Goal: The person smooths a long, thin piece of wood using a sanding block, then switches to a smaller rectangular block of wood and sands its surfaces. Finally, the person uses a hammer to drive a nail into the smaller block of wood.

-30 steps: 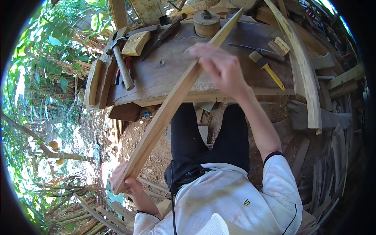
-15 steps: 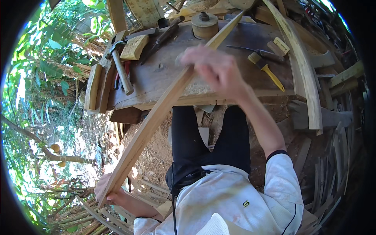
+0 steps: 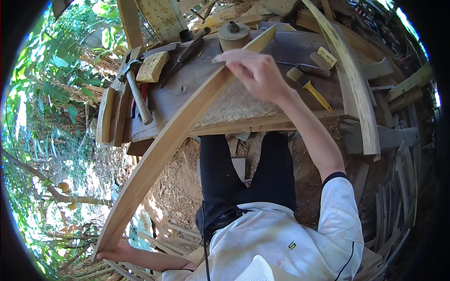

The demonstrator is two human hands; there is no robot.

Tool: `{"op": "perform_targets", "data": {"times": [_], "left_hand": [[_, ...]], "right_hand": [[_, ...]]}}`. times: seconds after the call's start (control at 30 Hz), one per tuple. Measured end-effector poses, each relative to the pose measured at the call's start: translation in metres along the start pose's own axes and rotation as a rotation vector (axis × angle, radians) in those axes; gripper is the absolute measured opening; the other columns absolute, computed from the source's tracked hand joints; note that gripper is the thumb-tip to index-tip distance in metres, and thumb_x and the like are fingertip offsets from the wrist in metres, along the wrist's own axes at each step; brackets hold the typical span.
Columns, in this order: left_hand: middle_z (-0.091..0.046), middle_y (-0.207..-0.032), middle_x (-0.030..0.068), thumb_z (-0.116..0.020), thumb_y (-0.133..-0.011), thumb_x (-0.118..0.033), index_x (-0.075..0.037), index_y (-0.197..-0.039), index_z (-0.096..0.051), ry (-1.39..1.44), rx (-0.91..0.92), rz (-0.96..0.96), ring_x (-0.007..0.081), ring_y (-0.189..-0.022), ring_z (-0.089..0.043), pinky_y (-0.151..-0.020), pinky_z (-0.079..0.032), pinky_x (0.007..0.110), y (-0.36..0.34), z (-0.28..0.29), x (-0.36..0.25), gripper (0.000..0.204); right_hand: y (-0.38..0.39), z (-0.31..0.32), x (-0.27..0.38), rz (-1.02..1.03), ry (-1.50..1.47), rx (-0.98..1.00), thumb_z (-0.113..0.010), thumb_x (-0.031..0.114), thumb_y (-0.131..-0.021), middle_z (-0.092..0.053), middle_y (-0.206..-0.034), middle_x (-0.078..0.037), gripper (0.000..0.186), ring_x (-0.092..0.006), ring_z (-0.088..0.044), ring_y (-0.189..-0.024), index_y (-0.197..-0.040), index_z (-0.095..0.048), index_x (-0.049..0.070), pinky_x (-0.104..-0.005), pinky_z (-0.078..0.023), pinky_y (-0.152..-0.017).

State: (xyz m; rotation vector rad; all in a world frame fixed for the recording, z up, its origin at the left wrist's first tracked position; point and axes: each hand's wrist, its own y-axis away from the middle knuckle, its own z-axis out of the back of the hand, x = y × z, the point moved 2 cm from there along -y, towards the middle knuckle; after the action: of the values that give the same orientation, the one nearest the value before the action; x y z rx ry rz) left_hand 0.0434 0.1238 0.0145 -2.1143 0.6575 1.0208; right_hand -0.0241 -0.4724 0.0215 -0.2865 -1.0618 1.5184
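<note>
A long, slightly curved wooden board [image 3: 154, 157] slants from my lower left up across the workbench [image 3: 229, 110], its far tip beside a round wooden block with a dark knob [image 3: 234, 35]. My left hand [image 3: 118, 253] is closed around the near end, off the bench, thumb showing and other fingers mostly hidden behind the wood. Toward the far end, my right hand [image 3: 262, 77] closes over the board, fingers across it and thumb underneath. Something pale shows at its fingertips; I cannot tell whether it is a separate piece.
A hammer [image 3: 138, 96], a cut wood block [image 3: 152, 67] and a dark-handled tool [image 3: 186, 54] lie on the bench's left. To the right are a yellow-handled brush [image 3: 315, 92] and a long curved pole [image 3: 354, 70]. Wood strips [image 3: 396, 201] and shavings cover the ground.
My right hand has slid along the board toward its far tip. My left hand and the near end have swung down and left, and the board's broad face shows more.
</note>
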Motion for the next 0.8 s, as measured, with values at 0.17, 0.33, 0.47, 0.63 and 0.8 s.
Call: {"op": "perform_targets", "data": {"times": [0.17, 0.33, 0.47, 0.63, 0.8], "left_hand": [[-0.059, -0.146, 0.0181, -0.044, -0.106, -0.071, 0.0, -0.141, -0.058, -0.09, 0.103, -0.112, 0.0325, -0.138, -0.056, -0.127, -0.035, 0.053, -0.038, 0.023, -0.006, 0.08], [-0.059, -0.145, 0.0179, -0.046, -0.103, -0.075, 0.0, -0.142, -0.057, -0.091, -0.036, -0.044, 0.032, -0.137, -0.056, -0.127, -0.034, 0.053, -0.043, 0.022, -0.02, 0.085], [-0.058, -0.144, 0.0199, -0.049, -0.102, -0.076, 0.005, -0.141, -0.055, -0.255, 0.161, -0.147, 0.0317, -0.136, -0.056, -0.127, -0.036, 0.052, -0.062, 0.04, 0.004, 0.09], [-0.056, -0.143, 0.0184, -0.046, -0.1, -0.08, 0.002, -0.138, -0.054, -0.287, 0.199, -0.157, 0.0301, -0.136, -0.055, -0.124, -0.039, 0.053, -0.076, 0.06, 0.01, 0.091], [-0.059, -0.14, 0.0161, -0.044, -0.101, -0.08, -0.001, -0.138, -0.056, -0.224, 0.099, -0.114, 0.0283, -0.134, -0.057, -0.123, -0.04, 0.053, -0.083, 0.051, 0.009, 0.088]], "right_hand": [[0.006, 0.025, -0.06, -0.302, 0.066, -0.15, -0.065, 0.025, -0.107, -0.08, -0.114, -0.016, 0.028, -0.0308, -0.078, -0.109, -0.116, -0.08, 0.002, -0.04, -0.06, -0.096], [0.02, 0.006, -0.042, -0.076, 0.009, -0.086, -0.061, 0.032, -0.11, -0.08, -0.113, -0.016, 0.035, -0.0291, -0.08, -0.099, -0.119, -0.079, 0.002, -0.0388, -0.063, -0.087], [0.013, 0.032, -0.086, -0.291, 0.131, -0.115, -0.06, 0.033, -0.11, -0.08, -0.116, -0.015, 0.035, -0.0303, -0.079, -0.101, -0.121, -0.078, 0.004, -0.0384, -0.063, -0.088], [0.022, 0.026, -0.078, -0.262, 0.089, -0.045, -0.06, 0.035, -0.11, -0.078, -0.119, -0.017, 0.037, -0.0319, -0.077, -0.108, -0.121, -0.078, 0.005, -0.0397, -0.062, -0.093], [0.015, 0.032, -0.092, -0.385, 0.207, 0.004, -0.061, 0.036, -0.109, -0.078, -0.119, -0.017, 0.036, -0.033, -0.076, -0.111, -0.124, -0.078, 0.007, -0.0409, -0.062, -0.095]]}}
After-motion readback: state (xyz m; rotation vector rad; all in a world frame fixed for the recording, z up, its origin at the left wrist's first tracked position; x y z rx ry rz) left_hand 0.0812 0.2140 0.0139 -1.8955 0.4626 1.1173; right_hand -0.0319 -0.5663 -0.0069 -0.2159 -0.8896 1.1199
